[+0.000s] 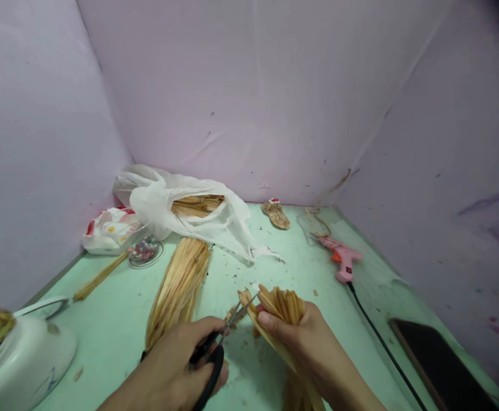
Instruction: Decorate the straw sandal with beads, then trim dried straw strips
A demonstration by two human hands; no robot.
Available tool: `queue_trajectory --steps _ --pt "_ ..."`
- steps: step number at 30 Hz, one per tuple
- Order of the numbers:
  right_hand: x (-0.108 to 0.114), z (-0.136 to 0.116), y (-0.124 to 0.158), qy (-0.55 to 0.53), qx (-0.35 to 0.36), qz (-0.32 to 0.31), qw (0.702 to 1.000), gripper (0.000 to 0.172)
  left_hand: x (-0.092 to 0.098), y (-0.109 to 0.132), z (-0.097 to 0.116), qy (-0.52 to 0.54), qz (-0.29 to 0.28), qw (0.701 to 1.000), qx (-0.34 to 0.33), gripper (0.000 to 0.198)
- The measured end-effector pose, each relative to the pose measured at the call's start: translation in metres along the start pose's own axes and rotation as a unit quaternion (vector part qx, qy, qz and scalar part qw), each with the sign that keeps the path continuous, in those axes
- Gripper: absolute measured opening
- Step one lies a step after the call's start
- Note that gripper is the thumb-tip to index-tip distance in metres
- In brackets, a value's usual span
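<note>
My left hand is closed around the black handles of a pair of scissors. The blades are parted and reach up and right to the end of one dry straw-coloured strip. My right hand grips a bundle of dried leaf strips, its folded ends fanned above my fingers and long tails hanging below. Beside my left hand, a second bundle of dried strips lies on the table. Small cut scraps are behind the scissor blades.
A white plastic bag with more strips lies at the back. Around the green table are a pink glue gun with a cord, a dark phone, a small woven slipper, a dish of beads and a white pot.
</note>
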State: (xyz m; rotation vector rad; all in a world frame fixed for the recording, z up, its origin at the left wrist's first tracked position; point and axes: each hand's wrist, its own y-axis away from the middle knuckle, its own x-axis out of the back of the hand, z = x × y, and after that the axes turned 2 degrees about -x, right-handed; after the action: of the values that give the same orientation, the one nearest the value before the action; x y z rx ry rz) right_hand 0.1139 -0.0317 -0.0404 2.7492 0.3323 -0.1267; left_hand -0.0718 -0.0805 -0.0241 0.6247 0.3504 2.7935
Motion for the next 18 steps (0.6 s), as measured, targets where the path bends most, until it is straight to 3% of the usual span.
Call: queue_trajectory --steps 5,9,18 --pt "0.001 -0.001 0.001 -0.003 -0.016 -0.027 1.0 0.02 0.003 0.001 0.003 0.052 -0.02 0.998 0.016 0.02" --pt "0.001 -0.003 0.003 0.053 -0.001 -0.025 0.998 0.012 0.011 0.004 -0.001 0.078 -0.022 0.997 0.019 0.024" --pt "-0.008 0.009 0.005 0.064 0.069 0.114 0.989 0.02 0.012 0.008 0.004 -0.035 0.018 0.999 -0.02 0.029"
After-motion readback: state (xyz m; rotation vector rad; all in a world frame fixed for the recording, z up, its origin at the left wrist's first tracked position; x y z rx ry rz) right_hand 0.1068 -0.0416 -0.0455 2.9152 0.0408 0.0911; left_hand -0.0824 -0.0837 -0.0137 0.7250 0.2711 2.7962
